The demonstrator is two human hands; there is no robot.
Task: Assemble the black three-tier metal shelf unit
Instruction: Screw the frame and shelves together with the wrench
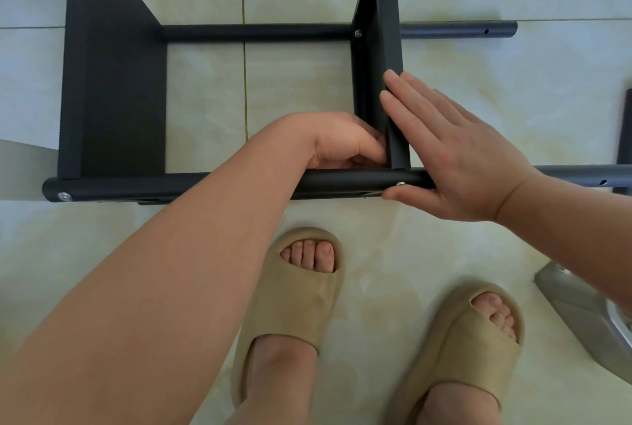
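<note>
tiled floor [386,246]: right grip [448,154] flat against shelf panel [387,21], left grip [342,145] curled, hold unclear; panel may slip misaligned.

**Concealed and Cropped Areas**

We cannot see the fingertips of the left hand [345,144]. They curl into the corner behind the upright shelf panel [388,31], so whether they hold anything is concealed. The right hand [455,157] covers the joint on the front tube [136,188], leaving one screw head [400,183] half exposed. The top edge crops the shelf unit [116,82]. The right edge crops a silvery object [581,308] that we cannot identify.
</note>
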